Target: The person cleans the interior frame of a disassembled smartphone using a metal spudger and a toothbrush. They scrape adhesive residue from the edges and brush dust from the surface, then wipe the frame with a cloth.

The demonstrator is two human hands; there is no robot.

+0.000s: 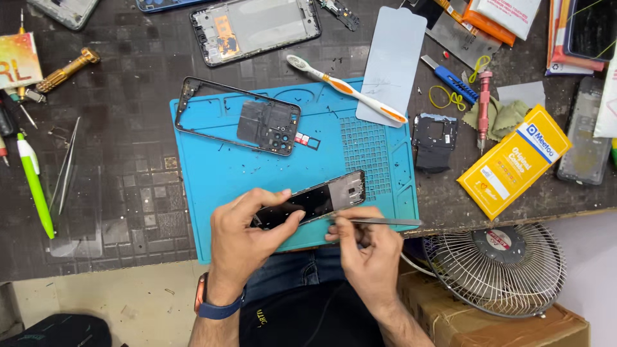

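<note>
Left hand (247, 234) is gripping a phone frame (315, 200) tilted over the blue mat's (212, 180) near edge; right hand (363, 247) is pinching tweezers (385, 222) at its lower rim. Probably prying or cleaning; next likely needs a steady, shallow tip angle.

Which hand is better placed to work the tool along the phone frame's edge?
Probably right: the right hand holds the tweezers at the frame, while the left hand grips it.
</note>
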